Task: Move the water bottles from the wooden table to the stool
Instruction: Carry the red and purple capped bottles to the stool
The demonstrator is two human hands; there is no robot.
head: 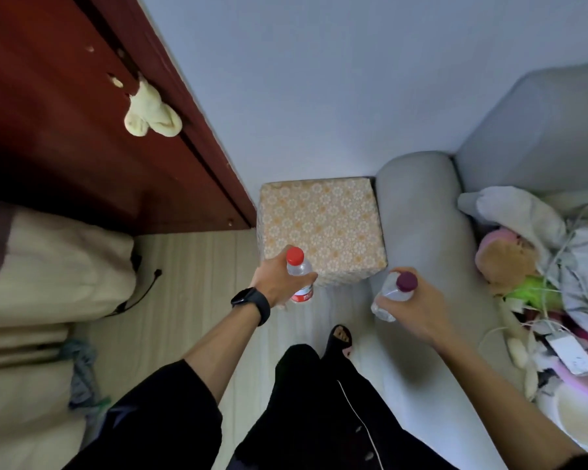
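we see the left hand with its grip closed around a red-capped water bottle at the near edge of the floral stool. right hand grip wraps a maroon-capped bottle, beside the sofa arm.

A small clear plastic water bottle with a red cap and red label is held upright in the air, at the near left corner of the cube-shaped stool covered in orange-and-white floral fabric. A second clear plastic bottle with a dark maroon cap — tilted, cap up — is held off the stool's near right corner. The stool's top is bare.
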